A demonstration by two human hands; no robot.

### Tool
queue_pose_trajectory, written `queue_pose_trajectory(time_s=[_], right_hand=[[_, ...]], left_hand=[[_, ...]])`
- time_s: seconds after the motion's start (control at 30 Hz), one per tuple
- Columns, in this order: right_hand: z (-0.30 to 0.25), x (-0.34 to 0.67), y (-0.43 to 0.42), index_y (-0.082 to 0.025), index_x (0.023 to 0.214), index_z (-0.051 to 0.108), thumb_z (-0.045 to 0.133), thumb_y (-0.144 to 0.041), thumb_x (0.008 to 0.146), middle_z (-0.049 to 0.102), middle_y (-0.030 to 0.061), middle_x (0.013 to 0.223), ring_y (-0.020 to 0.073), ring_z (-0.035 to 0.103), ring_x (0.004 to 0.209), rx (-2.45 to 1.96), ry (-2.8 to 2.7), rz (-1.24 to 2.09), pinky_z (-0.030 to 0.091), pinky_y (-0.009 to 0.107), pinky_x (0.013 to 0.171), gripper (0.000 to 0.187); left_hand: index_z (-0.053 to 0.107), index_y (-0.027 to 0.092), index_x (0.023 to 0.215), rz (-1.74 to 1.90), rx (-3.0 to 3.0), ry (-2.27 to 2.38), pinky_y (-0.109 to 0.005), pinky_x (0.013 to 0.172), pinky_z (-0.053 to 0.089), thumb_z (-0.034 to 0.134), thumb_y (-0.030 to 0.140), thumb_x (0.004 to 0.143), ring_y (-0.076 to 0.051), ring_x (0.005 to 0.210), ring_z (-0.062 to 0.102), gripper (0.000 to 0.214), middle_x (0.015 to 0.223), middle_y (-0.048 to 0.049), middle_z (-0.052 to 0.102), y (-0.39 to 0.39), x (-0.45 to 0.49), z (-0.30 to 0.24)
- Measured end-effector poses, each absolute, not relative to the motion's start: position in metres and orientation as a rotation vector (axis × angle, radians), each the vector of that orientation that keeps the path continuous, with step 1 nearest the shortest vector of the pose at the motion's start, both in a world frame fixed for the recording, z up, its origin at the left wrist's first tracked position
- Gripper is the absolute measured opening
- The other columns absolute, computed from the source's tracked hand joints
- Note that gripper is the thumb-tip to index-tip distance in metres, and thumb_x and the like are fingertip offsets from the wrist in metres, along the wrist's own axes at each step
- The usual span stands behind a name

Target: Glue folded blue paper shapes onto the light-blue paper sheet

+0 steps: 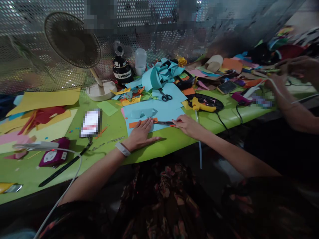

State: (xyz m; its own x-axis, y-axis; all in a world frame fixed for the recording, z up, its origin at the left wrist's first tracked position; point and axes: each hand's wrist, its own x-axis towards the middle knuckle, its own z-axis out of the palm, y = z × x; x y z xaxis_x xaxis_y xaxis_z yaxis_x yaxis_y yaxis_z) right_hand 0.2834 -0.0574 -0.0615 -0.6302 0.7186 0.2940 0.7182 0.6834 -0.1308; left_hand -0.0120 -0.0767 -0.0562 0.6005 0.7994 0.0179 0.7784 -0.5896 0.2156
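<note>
My left hand [141,132] lies flat with fingers spread, pressing on an orange paper strip [134,125]. Under the strip is a light blue paper sheet [159,112] at the front of the table. My right hand [185,125] is closed around a slim dark-bladed tool [162,123] with orange near the grip; whether it is a cutter or scissors I cannot tell. Its far end reaches the strip beside my left fingertips. A folded light blue paper piece [142,113] rests just beyond the hands. Dark-handled scissors [166,97] lie farther back on blue paper.
A yellow glue gun [203,105] sits on a black tray at right. Behind are crumpled blue paper [161,74], a black bottle [122,72] and a fan [74,41]. At left lie a phone [90,122] and a purple power strip [55,154]. Another person's arm [286,103] works at right.
</note>
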Motion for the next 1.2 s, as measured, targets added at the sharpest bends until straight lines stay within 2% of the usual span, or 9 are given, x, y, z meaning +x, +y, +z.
queue_pose_trajectory(time_s=[0.23, 0.43, 0.57, 0.7, 0.93, 1.07, 1.2], right_hand=[[-0.062, 0.278, -0.056, -0.018, 0.124, 0.064, 0.040, -0.028, 0.100, 0.060, 0.0150, 0.103, 0.0257, 0.054, 0.097, -1.110, -2.596, 0.037, 0.050, 0.039, 0.081, 0.036], [-0.060, 0.280, -0.058, -0.016, 0.125, 0.065, 0.039, -0.029, 0.100, 0.061, 0.0158, 0.104, 0.0259, 0.055, 0.098, -1.131, -2.585, 0.030, 0.050, 0.039, 0.081, 0.038], [-0.055, 0.281, -0.056, -0.017, 0.126, 0.066, 0.043, -0.029, 0.098, 0.062, 0.0166, 0.106, 0.0277, 0.056, 0.098, -1.186, -2.558, 0.000, 0.050, 0.043, 0.084, 0.037], [-0.055, 0.285, -0.052, -0.017, 0.128, 0.065, 0.042, -0.030, 0.099, 0.061, 0.0168, 0.106, 0.0276, 0.057, 0.097, -1.194, -2.574, 0.024, 0.051, 0.042, 0.083, 0.039], [-0.059, 0.288, -0.051, -0.017, 0.125, 0.066, 0.040, -0.031, 0.100, 0.061, 0.0159, 0.103, 0.0262, 0.056, 0.095, -1.158, -2.586, 0.034, 0.051, 0.040, 0.082, 0.038], [-0.062, 0.285, -0.049, -0.017, 0.125, 0.066, 0.041, -0.029, 0.100, 0.061, 0.0149, 0.102, 0.0250, 0.056, 0.093, -1.134, -2.595, -0.011, 0.051, 0.038, 0.081, 0.038], [-0.065, 0.279, -0.046, -0.021, 0.124, 0.066, 0.043, -0.029, 0.099, 0.061, 0.0128, 0.099, 0.0243, 0.055, 0.091, -1.104, -2.586, -0.057, 0.051, 0.039, 0.081, 0.035]], left_hand=[[0.007, 0.012, 0.158, 0.154, 2.633, 1.311, -0.047, 0.124, 0.008, 0.031, 0.079, 0.085, -0.027, 0.151, 0.013, 0.102, 0.163, -0.0155, 0.016, -0.076, -0.012, -0.056], [0.012, 0.010, 0.157, 0.137, 2.612, 1.328, -0.045, 0.124, 0.007, 0.027, 0.082, 0.084, -0.026, 0.151, 0.013, 0.103, 0.163, -0.0154, 0.015, -0.077, -0.011, -0.053], [0.015, 0.011, 0.157, 0.168, 2.576, 1.387, -0.048, 0.123, 0.009, 0.023, 0.082, 0.084, -0.029, 0.151, 0.015, 0.102, 0.162, -0.0166, 0.016, -0.078, 0.000, -0.053], [0.011, 0.014, 0.158, 0.182, 2.537, 1.378, -0.050, 0.122, 0.011, 0.022, 0.081, 0.085, -0.030, 0.151, 0.014, 0.100, 0.163, -0.0165, 0.011, -0.078, 0.009, -0.052], [0.017, 0.016, 0.157, 0.147, 2.567, 1.431, -0.048, 0.122, -0.001, 0.023, 0.080, 0.086, -0.027, 0.152, 0.009, 0.096, 0.164, -0.0142, 0.009, -0.080, -0.016, -0.042], [0.016, 0.018, 0.158, 0.106, 2.562, 1.364, -0.048, 0.123, 0.007, 0.026, 0.080, 0.086, -0.027, 0.152, 0.009, 0.095, 0.164, -0.0118, 0.011, -0.085, -0.029, -0.045], [0.013, 0.022, 0.158, 0.170, 2.591, 1.325, -0.049, 0.123, 0.007, 0.029, 0.078, 0.087, -0.028, 0.152, 0.010, 0.092, 0.164, -0.0088, 0.014, -0.086, -0.030, -0.050]])
